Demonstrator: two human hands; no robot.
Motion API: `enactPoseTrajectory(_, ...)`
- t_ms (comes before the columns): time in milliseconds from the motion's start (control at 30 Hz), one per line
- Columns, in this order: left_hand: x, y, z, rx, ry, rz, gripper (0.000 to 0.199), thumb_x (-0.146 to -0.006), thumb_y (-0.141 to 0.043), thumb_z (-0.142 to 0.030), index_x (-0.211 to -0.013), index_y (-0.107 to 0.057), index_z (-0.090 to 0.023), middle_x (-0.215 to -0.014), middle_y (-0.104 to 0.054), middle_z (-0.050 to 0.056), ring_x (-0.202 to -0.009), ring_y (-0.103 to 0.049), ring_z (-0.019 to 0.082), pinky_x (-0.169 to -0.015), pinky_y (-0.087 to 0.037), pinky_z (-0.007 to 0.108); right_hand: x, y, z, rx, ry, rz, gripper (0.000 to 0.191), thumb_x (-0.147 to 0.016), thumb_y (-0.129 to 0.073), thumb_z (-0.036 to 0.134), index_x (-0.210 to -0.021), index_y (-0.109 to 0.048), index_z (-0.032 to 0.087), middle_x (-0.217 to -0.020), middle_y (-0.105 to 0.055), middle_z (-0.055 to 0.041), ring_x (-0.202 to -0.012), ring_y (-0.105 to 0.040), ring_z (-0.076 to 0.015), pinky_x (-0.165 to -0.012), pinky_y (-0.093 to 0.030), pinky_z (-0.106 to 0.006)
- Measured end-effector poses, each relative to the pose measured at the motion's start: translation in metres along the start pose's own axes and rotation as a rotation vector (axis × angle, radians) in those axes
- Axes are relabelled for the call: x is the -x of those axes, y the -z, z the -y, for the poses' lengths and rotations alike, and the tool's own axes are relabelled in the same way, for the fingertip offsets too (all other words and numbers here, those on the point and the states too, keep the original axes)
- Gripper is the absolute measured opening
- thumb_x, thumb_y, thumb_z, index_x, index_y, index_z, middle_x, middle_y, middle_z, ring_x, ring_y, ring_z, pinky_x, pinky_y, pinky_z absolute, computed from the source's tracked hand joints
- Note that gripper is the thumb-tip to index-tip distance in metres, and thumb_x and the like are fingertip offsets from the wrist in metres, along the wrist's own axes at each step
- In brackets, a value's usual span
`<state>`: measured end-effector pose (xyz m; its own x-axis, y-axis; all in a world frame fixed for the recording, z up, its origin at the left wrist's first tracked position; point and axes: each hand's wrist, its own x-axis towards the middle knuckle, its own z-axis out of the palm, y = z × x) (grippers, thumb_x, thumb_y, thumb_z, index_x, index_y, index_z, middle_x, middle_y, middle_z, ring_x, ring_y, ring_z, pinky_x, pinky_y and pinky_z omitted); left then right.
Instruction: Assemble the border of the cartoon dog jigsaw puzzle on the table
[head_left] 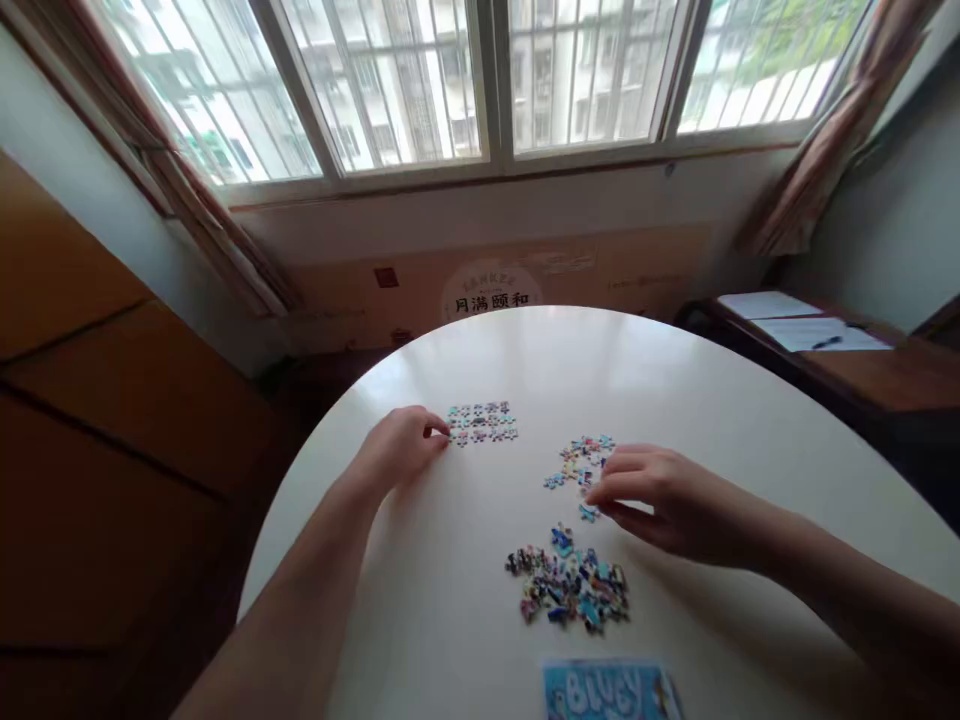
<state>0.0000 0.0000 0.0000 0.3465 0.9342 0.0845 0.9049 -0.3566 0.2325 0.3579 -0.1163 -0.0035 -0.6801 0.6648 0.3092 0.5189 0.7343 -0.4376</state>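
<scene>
My left hand [407, 440] is at the left edge of three short rows of jigsaw puzzle pieces [480, 422], laid out neatly on the white table. Its thumb and forefinger pinch at the end piece of a row. Farther right, my right hand [651, 492] has its fingertips drawn together over a blue puzzle piece [588, 512], at the near end of a loose spread of pieces [576, 465]. The fingers partly cover that spread. Closer to me lies a heaped pile of mixed puzzle pieces [574, 588], some overlapping.
A blue box or card marked "BLUEY" [607, 690] lies at the near edge of view. The round white table [420, 610] curves away towards a barred window [390, 80]. Papers and a pen [828, 342] rest on a brown side table at right.
</scene>
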Motion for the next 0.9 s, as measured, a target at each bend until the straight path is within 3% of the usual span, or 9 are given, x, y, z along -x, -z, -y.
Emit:
enactPoseTrajectory(233, -0.003, 0.004, -0.002, -0.02, -0.001, 0.013, 0.024, -0.085, -0.062, -0.036, -0.096, -0.08, -0.026, -0.09, -0.071, 0.004, -0.08, -0.063, 0.02, -0.072, -0.044, 0.031, -0.002, 0.003, -0.001, 0.002, 0.016, 0.007, 0.018, -0.098, -0.055, 0.019, -0.097, -0.073, 0.022, -0.083, -0.069, -0.0026, -0.075, -0.058, -0.0157, -0.073, -0.047, -0.033)
enactPoseTrajectory(400, 0.005, 0.017, -0.029, 0.001, -0.102, -0.05, 0.023, -0.088, -0.063, -0.039, -0.091, -0.08, -0.023, -0.083, -0.068, 0.004, -0.073, -0.06, 0.018, -0.067, -0.042, 0.03, -0.003, 0.005, 0.002, -0.015, 0.051, 0.025, 0.018, -0.095, -0.059, 0.016, -0.099, -0.074, 0.025, -0.086, -0.071, -0.0015, -0.077, -0.061, -0.0148, -0.082, -0.048, -0.035)
enactPoseTrajectory(633, 0.018, 0.006, -0.086, 0.13, -0.428, 0.193, 0.013, -0.088, -0.069, -0.03, -0.084, -0.078, -0.023, -0.082, -0.073, 0.002, -0.078, -0.063, 0.018, -0.074, -0.045, 0.03, -0.007, -0.011, 0.011, 0.094, 0.025, -0.021, 0.019, -0.094, -0.066, 0.026, -0.111, -0.075, 0.027, -0.098, -0.069, -0.0054, -0.092, -0.06, -0.0211, -0.091, -0.045, -0.042)
enactPoseTrajectory(733, 0.02, -0.001, -0.098, 0.126, -0.461, 0.261, 0.01, -0.087, -0.07, -0.028, -0.085, -0.078, -0.022, -0.083, -0.074, 0.002, -0.078, -0.063, 0.017, -0.074, -0.044, 0.031, -0.01, -0.02, 0.014, 0.123, 0.02, -0.025, 0.019, -0.096, -0.064, 0.029, -0.111, -0.074, 0.026, -0.099, -0.068, -0.0066, -0.094, -0.057, -0.0226, -0.087, -0.044, -0.04)
enactPoseTrajectory(900, 0.023, -0.004, -0.104, 0.128, -0.47, 0.265, 0.011, -0.087, -0.071, -0.03, -0.083, -0.077, -0.021, -0.083, -0.073, 0.002, -0.076, -0.062, 0.016, -0.073, -0.043, 0.03, -0.014, -0.028, 0.014, 0.149, 0.032, -0.023, 0.016, -0.095, -0.065, 0.031, -0.106, -0.075, 0.026, -0.096, -0.068, -0.0053, -0.089, -0.056, -0.0213, -0.087, -0.04, -0.04)
